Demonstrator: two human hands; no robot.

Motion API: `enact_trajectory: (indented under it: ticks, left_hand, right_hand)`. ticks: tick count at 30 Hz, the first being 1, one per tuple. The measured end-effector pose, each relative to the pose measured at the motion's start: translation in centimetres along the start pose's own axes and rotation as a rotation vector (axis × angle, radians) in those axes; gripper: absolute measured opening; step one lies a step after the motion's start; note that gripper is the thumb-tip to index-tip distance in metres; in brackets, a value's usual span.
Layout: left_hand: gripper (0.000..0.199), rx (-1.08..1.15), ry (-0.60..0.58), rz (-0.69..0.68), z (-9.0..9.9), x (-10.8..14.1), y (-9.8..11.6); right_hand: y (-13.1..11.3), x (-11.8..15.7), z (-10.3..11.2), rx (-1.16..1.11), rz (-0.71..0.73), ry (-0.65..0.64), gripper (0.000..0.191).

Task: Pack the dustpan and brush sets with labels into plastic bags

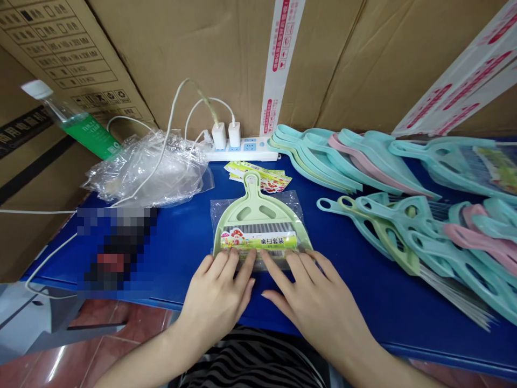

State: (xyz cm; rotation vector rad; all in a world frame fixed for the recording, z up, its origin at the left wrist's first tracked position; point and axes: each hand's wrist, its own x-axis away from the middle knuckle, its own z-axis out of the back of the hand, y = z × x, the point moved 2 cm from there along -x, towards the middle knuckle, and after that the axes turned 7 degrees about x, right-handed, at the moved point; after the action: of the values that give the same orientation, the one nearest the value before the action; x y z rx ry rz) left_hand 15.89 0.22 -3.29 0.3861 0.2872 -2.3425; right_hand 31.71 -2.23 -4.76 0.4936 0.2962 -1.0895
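A pale green dustpan [253, 207] lies in a clear plastic bag in front of me, its handle pointing away. A brush with grey bristles [258, 228] rests in its pan, and a printed label card [278, 240] lies across the front. My left hand [218, 288] is laid on the near left part of the bag, fingers stretched out over the card's lower edge. My right hand [311, 285] lies likewise on the near right part, its fingers spread. The bag's near edge is partly hidden under my fingers.
Several dustpans [315, 156] are stacked at the back right, with several brushes [375, 231] in front of them. More label cards [262, 175] lie behind the green dustpan. Plastic bags [149, 167], a power strip [250, 151] and a bottle [86, 129] stand back left, with white cables crossing.
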Motion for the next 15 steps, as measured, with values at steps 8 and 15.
enact_trajectory:
  ticks: [8,15]
  left_hand:
    - [0.037,0.046,0.028,-0.02,0.6,0.6,-1.3]
    - [0.034,-0.048,0.037,-0.029,1.2,1.5,-2.9]
  right_hand:
    - [1.4,0.3,0.3,-0.049,0.005,0.034,0.027]
    - [2.3,0.7,0.4,-0.008,0.012,0.049,0.033]
